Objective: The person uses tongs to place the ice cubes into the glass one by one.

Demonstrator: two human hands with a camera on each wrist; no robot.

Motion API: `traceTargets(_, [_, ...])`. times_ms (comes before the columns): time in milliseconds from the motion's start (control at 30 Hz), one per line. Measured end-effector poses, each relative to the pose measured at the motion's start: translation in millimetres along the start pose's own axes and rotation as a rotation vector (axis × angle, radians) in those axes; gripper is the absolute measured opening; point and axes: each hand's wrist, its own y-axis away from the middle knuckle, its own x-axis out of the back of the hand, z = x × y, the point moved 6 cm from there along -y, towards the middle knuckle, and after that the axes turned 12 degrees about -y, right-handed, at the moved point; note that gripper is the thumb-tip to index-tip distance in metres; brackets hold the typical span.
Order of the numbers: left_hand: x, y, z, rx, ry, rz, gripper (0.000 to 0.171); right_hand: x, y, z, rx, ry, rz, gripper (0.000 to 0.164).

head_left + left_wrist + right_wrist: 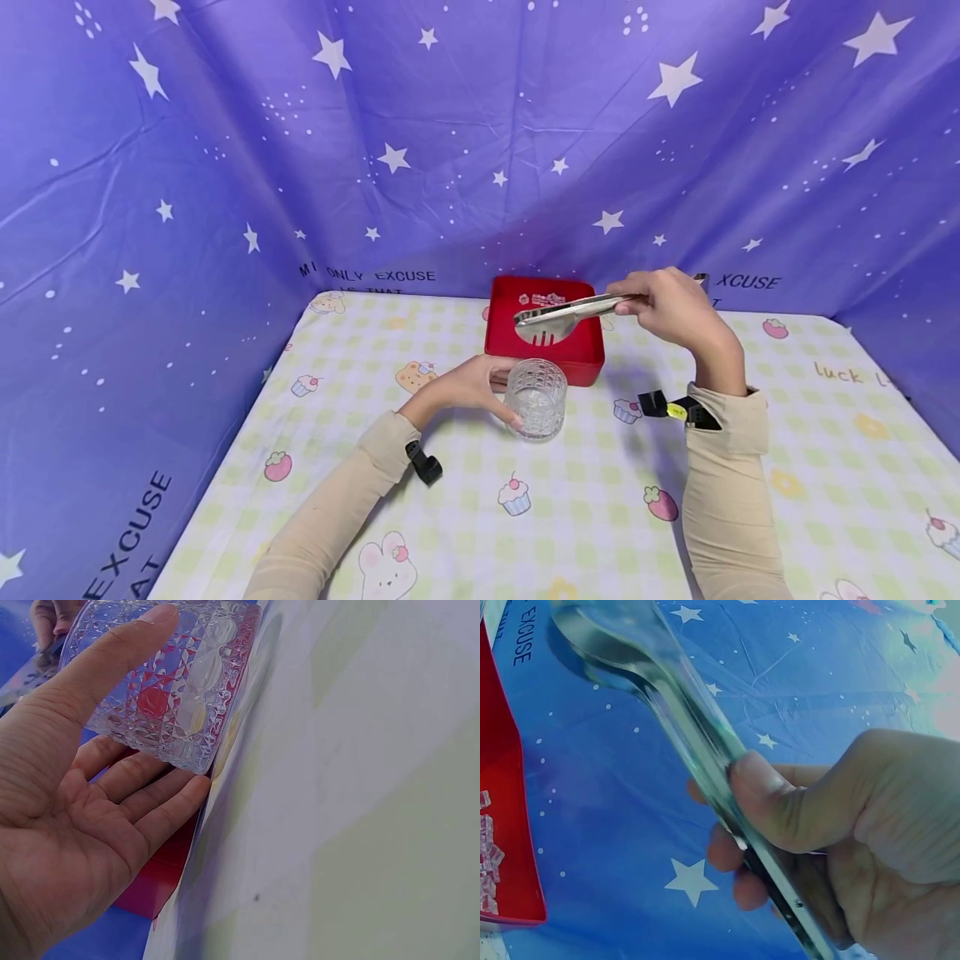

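- Clear faceted glass tumbler (537, 402), centre of frame: seemingly upright, held between thumb and fingers of the left hand (474, 386); no cube shows inside.
- Silver metal tongs (592, 307), right of centre, gripped by the right hand (667, 307); long axis nearly level, heads pointing left above the red tray (504, 315); their catch, if any, is unclear.
- Both grips look done; small clear cubes (493, 857) at the tray's far end seem left to handle.

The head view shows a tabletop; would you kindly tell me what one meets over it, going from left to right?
Left sleeve, left hand, glass, right hand, right sleeve.
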Motion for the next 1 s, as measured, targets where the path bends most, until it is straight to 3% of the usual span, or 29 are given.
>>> traceTargets(133, [-0.3, 0.5, 0.9, -0.007, 0.008, -0.003, 0.081, 3.4, 0.1, -7.5, 0.088, 0.044, 0.123, 0.018])
traceTargets(267, [-0.6, 1.0, 2.1, -0.013, 0.012, -0.008, 0.084, 2.5, -2.6, -12.9, 0.14, 0.098, 0.194, 0.018])
traceTargets(433, [0.2, 1.3, 2.1, -0.014, 0.006, -0.005, 0.086, 2.7, -12.6, -17.8, 0.116, 0.171, 0.233, 0.024])
traceTargets(633, [1.6, 1.0, 1.6, -0.004, -0.016, 0.01, 0.086, -1.6, -29.8, -20.5, 0.114, 0.324, 0.219, 0.023])
traceTargets(733, [1.8, 0.9, 0.5, 0.0, -0.018, 0.011, 0.085, -6.8, -37.8, -18.6, 0.168, 0.416, 0.226, 0.021])
traceTargets(833, [1.9, 0.9, 0.0, 0.003, -0.025, 0.007, 0.085, -13.0, -44.2, -15.1, 0.278, 0.494, 0.273, 0.016])
traceTargets(1000, [1.1, 0.7, 0.5, 0.007, -0.027, 0.007, 0.086, -21.7, -52.3, -5.2, 0.382, 0.56, 0.301, 0.011])
